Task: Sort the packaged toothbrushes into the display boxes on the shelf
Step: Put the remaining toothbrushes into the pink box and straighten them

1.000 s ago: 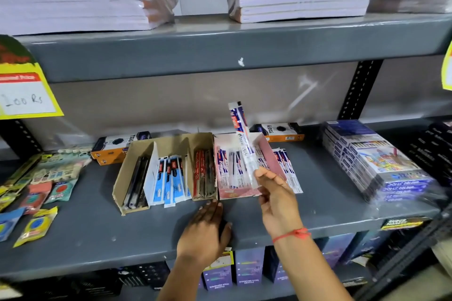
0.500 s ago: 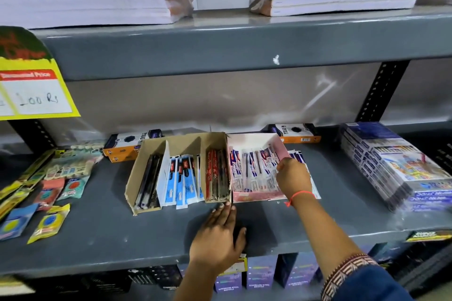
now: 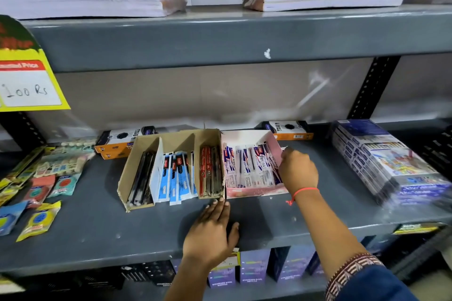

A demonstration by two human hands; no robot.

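Here our right hand (image 3: 298,169) curls at the pink box's (image 3: 254,192) right wall, whether its fingers pinch a toothbrush pack (image 3: 260,165) we cannot tell; a tug could tip the flimsy box. Our left hand (image 3: 212,232) lies flat, empty, just below the cardboard box (image 3: 171,140).

Grey metal shelving (image 3: 220,36) on black perforated uprights (image 3: 367,90) stands against a pale, plastic-covered back wall (image 3: 171,95).

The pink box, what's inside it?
The pink box holds white-and-blue packaged toothbrushes lying side by side. The right hand covers its right corner, so anything there is hidden.
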